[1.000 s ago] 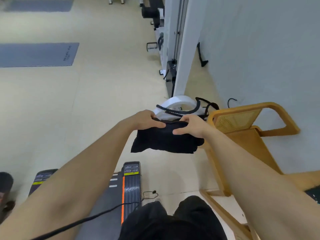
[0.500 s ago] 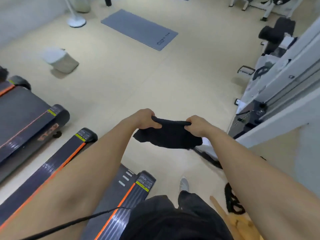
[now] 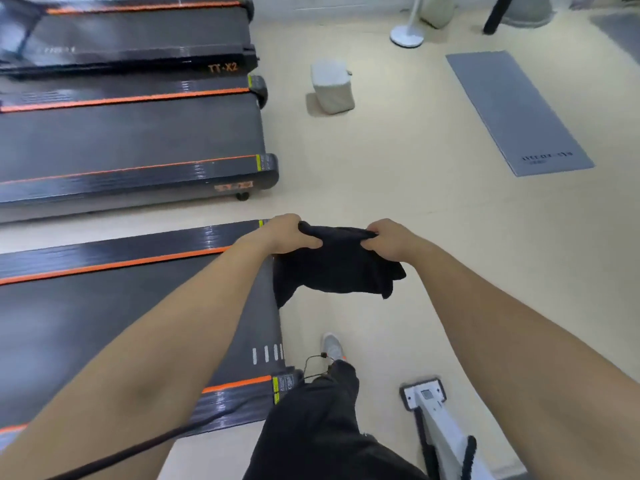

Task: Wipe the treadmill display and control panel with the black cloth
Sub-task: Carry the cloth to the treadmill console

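A black cloth (image 3: 337, 268) hangs in front of me, stretched between both hands above the floor. My left hand (image 3: 285, 233) grips its left top corner and my right hand (image 3: 389, 239) grips its right top corner. Below my left arm lies the rear end of the nearest treadmill (image 3: 104, 306), black belt with orange stripes. Two more treadmills lie beyond it, a middle treadmill (image 3: 138, 140) and a far treadmill (image 3: 131, 32). No display or control panel is in view.
A white square stool (image 3: 332, 86) stands on the beige floor, a grey mat (image 3: 516, 112) to the right, a white fan base (image 3: 407, 38) at the back. A white machine foot (image 3: 433, 407) sits by my right leg. A black cable crosses my left arm.
The view has swung left from the wooden chair and wall toward the row of treadmills. Both hands keep hold of the cloth, now spread a little wider apart.
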`<state>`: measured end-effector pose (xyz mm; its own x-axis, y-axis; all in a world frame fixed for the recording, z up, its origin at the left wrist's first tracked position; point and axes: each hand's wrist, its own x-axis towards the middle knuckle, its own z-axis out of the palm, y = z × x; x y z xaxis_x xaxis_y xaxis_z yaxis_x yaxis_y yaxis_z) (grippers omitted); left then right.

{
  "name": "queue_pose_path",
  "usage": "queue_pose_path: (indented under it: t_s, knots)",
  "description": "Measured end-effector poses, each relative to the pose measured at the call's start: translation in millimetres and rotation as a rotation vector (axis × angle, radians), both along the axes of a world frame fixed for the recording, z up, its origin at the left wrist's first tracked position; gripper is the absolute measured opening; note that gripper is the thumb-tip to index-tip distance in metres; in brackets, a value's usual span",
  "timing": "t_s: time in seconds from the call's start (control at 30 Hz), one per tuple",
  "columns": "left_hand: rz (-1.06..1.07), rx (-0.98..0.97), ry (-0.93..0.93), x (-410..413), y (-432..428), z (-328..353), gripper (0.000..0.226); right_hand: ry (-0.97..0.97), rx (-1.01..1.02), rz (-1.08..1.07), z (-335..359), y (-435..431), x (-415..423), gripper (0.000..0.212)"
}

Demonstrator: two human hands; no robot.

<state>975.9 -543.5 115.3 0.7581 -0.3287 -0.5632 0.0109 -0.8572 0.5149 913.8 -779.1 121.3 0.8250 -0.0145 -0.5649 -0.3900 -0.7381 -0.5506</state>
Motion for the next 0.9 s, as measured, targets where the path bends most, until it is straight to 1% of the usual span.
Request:
queue_pose_path:
  t_s: [0.2, 0.3, 0.37, 0.43, 0.53, 0.73, 0.8, 0.9]
  knots:
    - [0.298, -0.052, 0.075, 75, 45, -6, 0.057, -0.010, -0.013, 0.260, -4, 47, 138, 0.024]
    - [0.444, -0.064, 0.056, 107, 71, -2, 0.062, -0.035, -0.010, 0.395, 2, 84, 202, 0.028]
    - [0.574, -0.072, 0.055, 123, 93, 1, 0.066, -0.052, -0.006, 0.493, 5, 114, 239, 0.026]
    - [0.695, -0.086, 0.052, 140, 118, 1, 0.059, -0.050, 0.011, 0.593, 5, 148, 276, 0.018]
    - [0.887, -0.102, 0.066, 156, 160, 1, 0.048, -0.064, 0.047, 0.769, 3, 208, 325, 0.019]
    - [1.234, 0.021, 0.007, 144, 236, 20, 0.036, -0.066, 0.132, 1.152, 19, 348, 382, 0.020]
    - [1.381, 0.081, -0.063, 128, 258, 32, 0.034, -0.082, 0.159, 1.271, 30, 389, 386, 0.019]
    - [1.604, 0.138, -0.178, 98, 283, 55, 0.038, -0.103, 0.214, 1.400, 54, 439, 377, 0.021]
